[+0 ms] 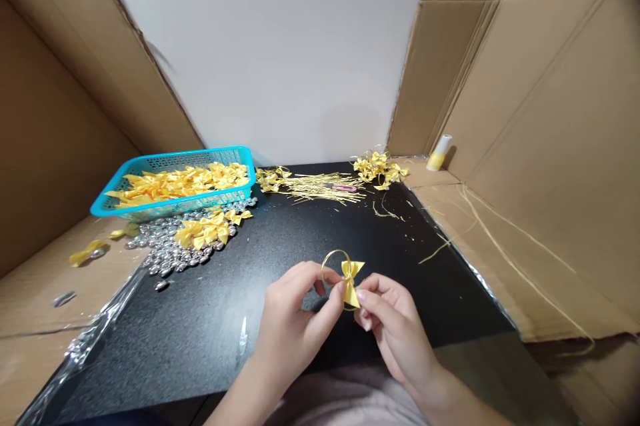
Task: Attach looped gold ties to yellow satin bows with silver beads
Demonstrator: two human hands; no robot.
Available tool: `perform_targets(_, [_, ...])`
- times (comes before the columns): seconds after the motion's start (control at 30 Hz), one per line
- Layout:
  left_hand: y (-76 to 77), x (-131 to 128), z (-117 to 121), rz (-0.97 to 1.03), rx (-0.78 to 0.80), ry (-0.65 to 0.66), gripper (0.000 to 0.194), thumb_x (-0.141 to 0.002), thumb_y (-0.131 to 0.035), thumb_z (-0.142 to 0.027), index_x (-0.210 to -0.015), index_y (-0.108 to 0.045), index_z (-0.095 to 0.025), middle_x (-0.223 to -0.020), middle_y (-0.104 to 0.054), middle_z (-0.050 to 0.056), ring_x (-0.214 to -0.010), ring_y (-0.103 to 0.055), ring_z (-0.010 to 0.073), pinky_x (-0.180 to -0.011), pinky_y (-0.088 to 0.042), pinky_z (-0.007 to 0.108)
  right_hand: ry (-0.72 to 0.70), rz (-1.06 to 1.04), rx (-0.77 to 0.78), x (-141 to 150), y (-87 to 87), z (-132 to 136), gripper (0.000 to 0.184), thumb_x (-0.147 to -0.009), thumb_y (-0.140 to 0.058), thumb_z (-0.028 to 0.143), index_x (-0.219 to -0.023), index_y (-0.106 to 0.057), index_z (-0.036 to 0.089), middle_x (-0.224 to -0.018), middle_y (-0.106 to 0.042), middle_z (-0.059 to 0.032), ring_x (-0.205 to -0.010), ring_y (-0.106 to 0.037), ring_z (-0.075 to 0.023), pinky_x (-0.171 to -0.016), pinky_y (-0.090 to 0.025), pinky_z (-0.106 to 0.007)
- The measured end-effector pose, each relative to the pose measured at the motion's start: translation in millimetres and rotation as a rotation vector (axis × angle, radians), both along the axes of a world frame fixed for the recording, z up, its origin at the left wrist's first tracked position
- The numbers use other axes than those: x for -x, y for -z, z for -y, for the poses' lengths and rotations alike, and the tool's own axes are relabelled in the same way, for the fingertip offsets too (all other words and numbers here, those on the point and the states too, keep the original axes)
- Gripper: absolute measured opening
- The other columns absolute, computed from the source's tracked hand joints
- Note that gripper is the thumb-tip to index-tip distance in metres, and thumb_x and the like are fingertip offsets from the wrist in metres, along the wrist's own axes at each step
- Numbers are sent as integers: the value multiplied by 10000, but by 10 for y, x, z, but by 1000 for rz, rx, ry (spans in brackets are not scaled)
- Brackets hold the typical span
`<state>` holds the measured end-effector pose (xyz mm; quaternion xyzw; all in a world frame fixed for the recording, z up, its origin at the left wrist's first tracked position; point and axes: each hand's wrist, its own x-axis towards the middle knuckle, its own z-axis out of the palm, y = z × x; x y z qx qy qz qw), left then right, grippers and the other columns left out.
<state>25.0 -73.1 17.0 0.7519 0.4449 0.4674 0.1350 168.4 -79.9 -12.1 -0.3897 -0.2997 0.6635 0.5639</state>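
One bow (pixel 352 294) lies between left grip (pixel 299 311) and right grip (pixel 395 319), both pinching it, while a basket (pixel 160 208) holds yellow ribbons (pixel 187 185).

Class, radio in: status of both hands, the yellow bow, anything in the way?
Left hand and right hand: both pinching yellow bow. Bow: above black tabletop, gold strand curving alongside. Obstructions: none seen at hands; silver pieces lie off left.

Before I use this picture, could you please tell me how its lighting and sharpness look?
In the head view, bright glints on the silvery beads and shiny edging strip; a shadow beside the white-and-yellow spool; the top right corner goes dark; the yellow bow reads fairly clearly.
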Motion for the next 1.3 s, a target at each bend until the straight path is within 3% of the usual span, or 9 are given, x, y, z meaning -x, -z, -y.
perform_targets(0.27, [17, -52, 39, 3, -60, -14, 72, -813, -612, -119, -780, -612, -183, -698, -669, -13, -616, -589, 110, -590, -457, 212, 39, -56, 16, 34, 14, 37, 306, -625, -813, 343, -611, -578, 147, -475, -510, 45, -447, -421, -56, -467, -314, -188])
perform_targets(0.6, [106, -99, 78, 26, -133, -66, 89, -813, -613, -99, -813, -610, -189, -705, -674, -15, -632, -612, 112, -612, -474, 216, -13, -267, 82, 76, 32, 48, 277, -622, -830, 287, -620, -590, 149, -520, -509, 46, -480, -404, -51, -488, -333, -175])
perform_targets(1.03, [111, -120, 71, -31, -251, -55, 106, -789, -647, -87, -820, -624, -186, -736, -716, 10, -636, -655, 132, -612, -499, 231, -9, -329, 106, 100, 9, 59, 261, -601, -854, 276, -652, -634, 146, -587, -577, 18, -510, -429, -56, -490, -346, -175])
perform_targets(1.2, [96, -110, 69, 6, -185, -24, 86, -799, -630, -104, -808, -633, -190, -744, -716, 12, -654, -653, 135, -622, -509, 235, -5, -293, 100, 92, 6, 54, 275, -594, -861, 290, -651, -633, 146, -583, -583, 18, -511, -439, -55, -490, -345, -172])
perform_targets(1.3, [66, -109, 72, 115, -5, -43, 55, -803, -616, -139, -784, -641, -184, -691, -691, 3, -594, -623, 123, -563, -494, 218, 3, -215, 82, 84, 25, 37, 276, -608, -853, 314, -670, -644, 144, -560, -568, 23, -496, -440, -57, -478, -340, -177])
